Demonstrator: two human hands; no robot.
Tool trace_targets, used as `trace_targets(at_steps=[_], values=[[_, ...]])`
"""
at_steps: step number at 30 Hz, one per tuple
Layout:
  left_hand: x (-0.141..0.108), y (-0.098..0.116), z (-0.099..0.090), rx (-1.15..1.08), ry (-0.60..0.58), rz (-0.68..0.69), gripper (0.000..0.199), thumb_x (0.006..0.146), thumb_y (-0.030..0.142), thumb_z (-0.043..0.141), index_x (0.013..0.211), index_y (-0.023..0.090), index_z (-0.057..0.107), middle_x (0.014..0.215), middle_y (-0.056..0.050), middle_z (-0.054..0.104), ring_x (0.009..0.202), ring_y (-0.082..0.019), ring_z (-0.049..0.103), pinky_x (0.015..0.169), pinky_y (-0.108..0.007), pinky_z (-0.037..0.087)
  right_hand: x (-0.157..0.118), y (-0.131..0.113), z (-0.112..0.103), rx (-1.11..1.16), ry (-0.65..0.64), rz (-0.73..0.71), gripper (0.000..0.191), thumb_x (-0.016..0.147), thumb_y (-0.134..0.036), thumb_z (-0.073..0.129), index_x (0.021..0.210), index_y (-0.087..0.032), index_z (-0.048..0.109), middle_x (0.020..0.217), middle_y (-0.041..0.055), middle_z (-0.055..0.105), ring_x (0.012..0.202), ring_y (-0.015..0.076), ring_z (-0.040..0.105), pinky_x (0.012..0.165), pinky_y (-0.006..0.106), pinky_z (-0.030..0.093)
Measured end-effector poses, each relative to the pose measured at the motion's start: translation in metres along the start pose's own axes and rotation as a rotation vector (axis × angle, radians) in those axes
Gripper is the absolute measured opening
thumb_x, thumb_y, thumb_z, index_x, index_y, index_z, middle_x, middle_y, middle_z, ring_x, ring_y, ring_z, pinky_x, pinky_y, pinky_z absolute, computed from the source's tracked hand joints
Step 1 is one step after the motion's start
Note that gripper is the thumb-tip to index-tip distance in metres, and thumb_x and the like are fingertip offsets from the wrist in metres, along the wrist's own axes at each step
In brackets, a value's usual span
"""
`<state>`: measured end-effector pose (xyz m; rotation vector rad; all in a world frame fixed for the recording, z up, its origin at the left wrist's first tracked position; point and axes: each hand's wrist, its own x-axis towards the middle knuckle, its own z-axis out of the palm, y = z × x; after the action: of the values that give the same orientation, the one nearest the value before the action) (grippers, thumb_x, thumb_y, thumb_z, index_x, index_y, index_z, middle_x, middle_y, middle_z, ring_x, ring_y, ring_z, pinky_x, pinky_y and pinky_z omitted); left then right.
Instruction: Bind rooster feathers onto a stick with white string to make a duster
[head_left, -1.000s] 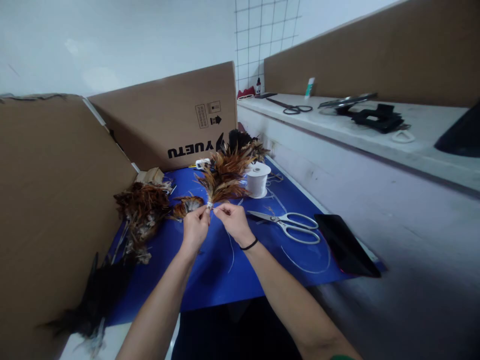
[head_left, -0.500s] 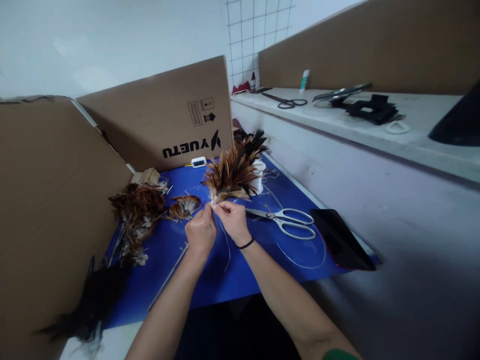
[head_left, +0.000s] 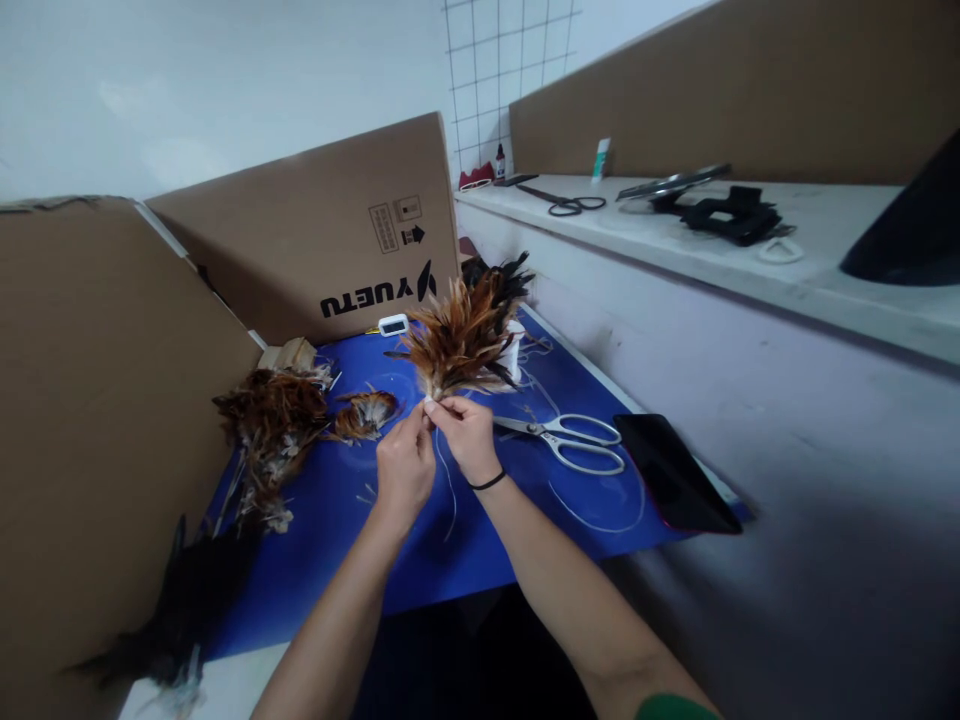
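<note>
A feather duster (head_left: 457, 345) with brown, tan and black feathers points away from me over the blue mat. My left hand (head_left: 405, 458) pinches its pale base from the left. From the other side, the fingers of my right hand (head_left: 465, 435) close on the same spot, touching the left fingertips. A thin white string (head_left: 451, 490) hangs from between the hands onto the mat. The duster's stick is hidden. Just right of my right hand lie silver scissors (head_left: 570, 440), their blade tips behind that hand. A small feather bunch (head_left: 364, 413) rests left of the duster.
Piled brown feathers (head_left: 277, 420) and black feathers (head_left: 195, 590) lie along the left cardboard wall (head_left: 97, 400). A dark phone (head_left: 675, 470) sits at the mat's right edge. Behind the duster stands a white spool (head_left: 514, 355). The raised ledge (head_left: 645, 215) holds black scissors (head_left: 566, 203).
The duster has turned slightly, and its stick, seen before beside my left forearm, is now out of sight. Both hands keep their pinch. The whole view has shifted a little.
</note>
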<state>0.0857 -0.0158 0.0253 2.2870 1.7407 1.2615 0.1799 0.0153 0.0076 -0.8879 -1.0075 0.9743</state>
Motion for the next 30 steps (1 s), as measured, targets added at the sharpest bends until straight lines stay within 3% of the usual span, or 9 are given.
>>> trace_targets(at_steps=[4, 7, 11, 14, 20, 25, 30], values=[[0.012, 0.006, -0.015, -0.238, -0.170, -0.207, 0.036, 0.089, 0.034, 0.039, 0.086, 0.015, 0.069, 0.054, 0.000, 0.060, 0.045, -0.010, 0.052, 0.051, -0.021, 0.039, 0.001, 0.000, -0.002, -0.003, 0.007, -0.007, 0.025, 0.068, -0.038, 0.064, 0.060, -0.015, 0.061, 0.052, -0.0019, 0.054, 0.050, 0.0100, 0.046, 0.051, 0.022, 0.039], [0.018, 0.004, -0.021, -0.303, -0.268, -0.272, 0.040, 0.088, 0.039, 0.041, 0.071, 0.015, 0.069, 0.046, 0.000, 0.056, 0.040, -0.010, 0.047, 0.049, -0.022, 0.037, 0.002, 0.000, -0.005, -0.024, -0.030, -0.048, 0.026, 0.071, -0.039, 0.063, 0.061, -0.015, 0.062, 0.053, -0.0025, 0.052, 0.051, 0.0092, 0.044, 0.052, 0.022, 0.038], [0.017, 0.002, -0.018, -0.054, -0.136, -0.089, 0.036, 0.088, 0.033, 0.041, 0.072, 0.016, 0.068, 0.059, -0.004, 0.063, 0.052, -0.012, 0.054, 0.056, -0.023, 0.038, 0.003, -0.002, -0.008, -0.106, -0.114, -0.140, 0.027, 0.077, -0.039, 0.059, 0.064, -0.015, 0.063, 0.056, -0.0020, 0.053, 0.055, 0.0102, 0.045, 0.055, 0.023, 0.038], [0.012, -0.002, -0.010, 0.160, -0.043, 0.057, 0.035, 0.090, 0.029, 0.038, 0.079, 0.015, 0.067, 0.064, -0.006, 0.063, 0.057, -0.013, 0.055, 0.059, -0.023, 0.037, 0.002, -0.002, -0.009, -0.207, -0.107, -0.196, 0.029, 0.079, -0.039, 0.056, 0.064, -0.016, 0.064, 0.056, -0.0023, 0.053, 0.055, 0.0105, 0.045, 0.056, 0.023, 0.038], [0.003, -0.011, 0.005, 0.427, 0.024, 0.114, 0.036, 0.093, 0.028, 0.034, 0.085, 0.015, 0.067, 0.062, -0.006, 0.060, 0.054, -0.014, 0.053, 0.055, -0.024, 0.033, 0.002, 0.001, -0.008, -0.274, -0.057, -0.152, 0.028, 0.077, -0.038, 0.058, 0.061, -0.017, 0.065, 0.055, -0.0013, 0.056, 0.053, 0.0111, 0.046, 0.055, 0.023, 0.038], [0.001, -0.010, 0.014, 0.391, 0.081, 0.130, 0.035, 0.092, 0.027, 0.036, 0.108, 0.013, 0.065, 0.074, -0.011, 0.066, 0.065, -0.017, 0.059, 0.061, -0.026, 0.038, 0.004, -0.002, -0.009, -0.099, -0.030, -0.056, 0.026, 0.072, -0.040, 0.063, 0.063, -0.016, 0.066, 0.059, -0.0014, 0.058, 0.057, 0.0119, 0.049, 0.058, 0.024, 0.041], [0.003, 0.001, 0.014, 0.164, 0.105, 0.088, 0.033, 0.090, 0.028, 0.040, 0.106, 0.015, 0.066, 0.083, -0.011, 0.069, 0.073, -0.017, 0.063, 0.069, -0.027, 0.043, 0.003, -0.006, -0.011, 0.028, 0.041, -0.017, 0.026, 0.068, -0.039, 0.067, 0.059, -0.015, 0.062, 0.055, -0.0026, 0.054, 0.055, 0.0106, 0.046, 0.057, 0.024, 0.040]])
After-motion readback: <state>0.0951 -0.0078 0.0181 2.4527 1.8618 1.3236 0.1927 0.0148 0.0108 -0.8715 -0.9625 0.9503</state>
